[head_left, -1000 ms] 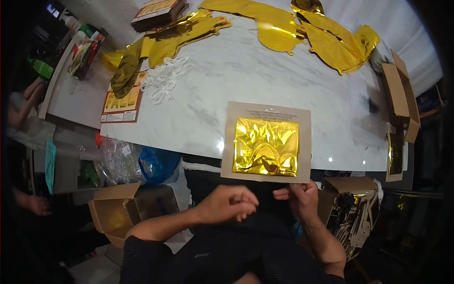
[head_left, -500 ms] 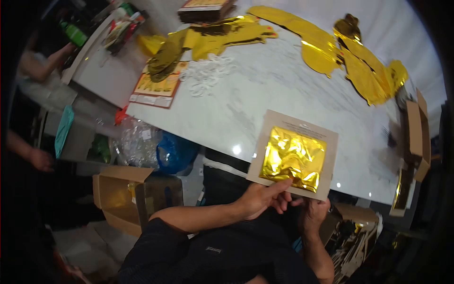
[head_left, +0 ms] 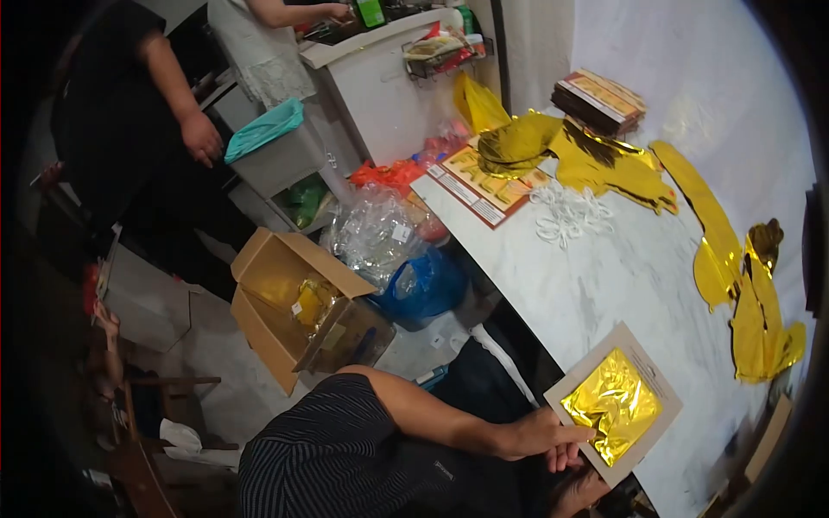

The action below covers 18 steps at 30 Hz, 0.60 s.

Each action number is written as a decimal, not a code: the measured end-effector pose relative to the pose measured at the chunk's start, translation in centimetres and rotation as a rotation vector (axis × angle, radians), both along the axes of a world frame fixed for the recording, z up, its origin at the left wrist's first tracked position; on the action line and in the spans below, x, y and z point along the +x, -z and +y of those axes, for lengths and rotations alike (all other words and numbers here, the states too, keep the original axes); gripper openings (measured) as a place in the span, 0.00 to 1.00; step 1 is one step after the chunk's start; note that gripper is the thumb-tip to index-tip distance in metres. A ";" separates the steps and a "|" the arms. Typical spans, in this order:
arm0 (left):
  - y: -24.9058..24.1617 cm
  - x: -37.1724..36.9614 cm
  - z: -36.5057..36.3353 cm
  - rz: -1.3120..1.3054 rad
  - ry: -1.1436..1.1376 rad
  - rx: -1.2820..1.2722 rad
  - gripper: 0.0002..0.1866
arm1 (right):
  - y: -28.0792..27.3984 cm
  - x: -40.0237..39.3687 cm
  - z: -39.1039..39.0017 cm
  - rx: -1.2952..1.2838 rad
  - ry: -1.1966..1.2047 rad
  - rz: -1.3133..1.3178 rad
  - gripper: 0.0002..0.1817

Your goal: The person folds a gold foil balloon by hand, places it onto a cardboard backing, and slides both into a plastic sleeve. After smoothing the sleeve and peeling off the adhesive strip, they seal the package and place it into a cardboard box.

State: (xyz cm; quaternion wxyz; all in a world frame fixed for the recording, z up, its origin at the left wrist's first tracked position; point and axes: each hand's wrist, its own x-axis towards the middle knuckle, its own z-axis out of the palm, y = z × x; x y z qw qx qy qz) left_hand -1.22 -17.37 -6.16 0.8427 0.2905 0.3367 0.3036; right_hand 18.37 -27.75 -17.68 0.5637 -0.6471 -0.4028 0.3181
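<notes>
1. Marble-patterned table (head_left: pixel 527 276) takes up your right side, its near edge running diagonally; the floor to the left is crowded.
2. Far left: a person in black (head_left: pixel 104 138) stands with one arm hanging down, beside a grey bin (head_left: pixel 272 151) with a teal liner.
3. Left of your shoulder: a cardboard box (head_left: pixel 263 338) sits with its flaps spread and a yellow item inside.
4. Top, left of centre: a second person in light clothing (head_left: pixel 259 52) has a hand near a green bottle (head_left: pixel 370 12).
5. Between box and table: clear plastic bags (head_left: pixel 371 237), with a blue bag (head_left: pixel 423 289) just beside them.
6. Table's left corner: a printed pack (head_left: pixel 475 190), partly under gold foil; white cords (head_left: pixel 572 211) lie heaped nearby.
7. Your left hand (head_left: pixel 535 434) has one digit reaching onto the foil pack (head_left: pixel 615 410), the other fingers curled. Whether it pinches the card cannot be told.
8. Your right hand (head_left: pixel 580 494), partly hidden, is closed on the lower edge of the card (head_left: pixel 644 369). The card, bearing the foil pack, is tilted at the table's near edge.
9. Far right: flat gold foil shapes (head_left: pixel 751 332) lie along the table's far side.
</notes>
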 end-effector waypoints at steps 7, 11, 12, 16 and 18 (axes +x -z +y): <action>1.0 0.2 -0.5 -0.026 0.015 0.003 0.19 | 0.0 0.4 -0.3 0.012 -0.033 -0.591 0.12; 1.0 0.1 -0.5 -0.030 0.030 0.003 0.18 | 1.1 0.5 -0.6 -0.033 0.048 -0.406 0.13; 0.9 0.1 -0.6 -0.020 0.029 -0.001 0.18 | 0.7 0.6 -0.9 -0.096 0.051 -0.407 0.14; 0.7 0.0 -0.5 -0.030 0.020 0.009 0.17 | -3.3 -1.8 0.2 -0.056 0.066 -0.230 0.15; 0.9 0.2 -0.6 -0.024 0.010 0.013 0.17 | -4.0 -2.5 0.6 -0.002 0.093 -0.180 0.16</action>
